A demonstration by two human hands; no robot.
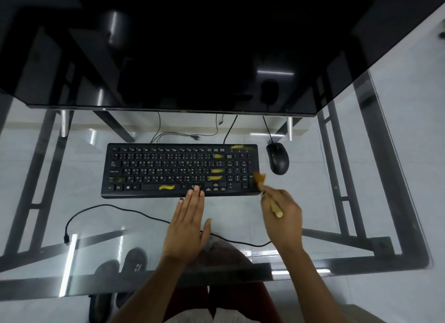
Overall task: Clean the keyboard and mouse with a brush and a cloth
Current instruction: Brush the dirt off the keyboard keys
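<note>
Left hand [189, 222] flat, steadying flat black plastic keyboard [180, 169]; right hand [283, 213] gripped wooden-handled brush [266, 190] at keyboard's right edge. Best: short outward strokes.

A computer workstation, in a home or a small office; which of the two cannot be told. A glass surface [337, 178] on a black metal frame carries a keyboard [180, 169], a wired mouse [277, 158] and a large dark monitor [192, 45]. Pale floor tiles [397, 106] and dark shoes [134, 262] show through the glass.

black keyboard [180, 169], mouse [277, 158] right, brush [260, 179] at edge
</note>
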